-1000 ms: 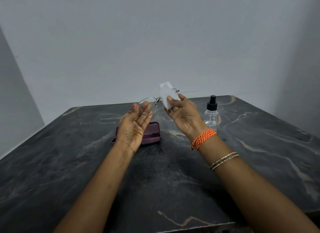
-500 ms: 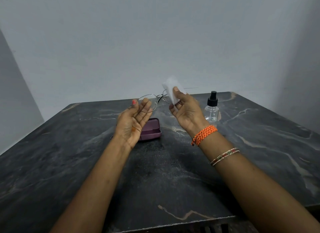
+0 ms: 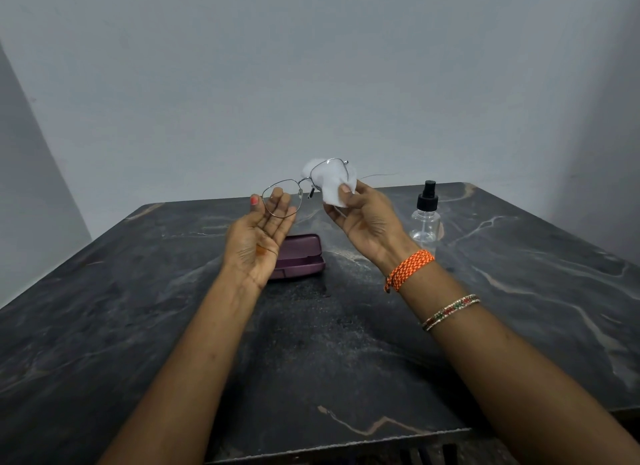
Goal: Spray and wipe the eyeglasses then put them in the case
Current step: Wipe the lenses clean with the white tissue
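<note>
Thin metal-framed eyeglasses are held up above the dark table. My left hand is palm-up, its thumb and fingertips holding the rim of the left lens. My right hand pinches a white cloth around the right lens, thumb on the front, and the cloth shows through the lens. One temple arm sticks out to the right. A closed purple glasses case lies on the table below my left hand, partly hidden by it. A clear spray bottle with a black nozzle stands to the right of my right hand.
The dark marble-patterned table fills the lower view, with its front edge near the bottom. A plain grey wall rises behind it. Bracelets are on my right wrist.
The cloth has spread behind the right lens, which now shows in front of it. The right side of the glasses has tilted higher. My left hand keeps its hold.
</note>
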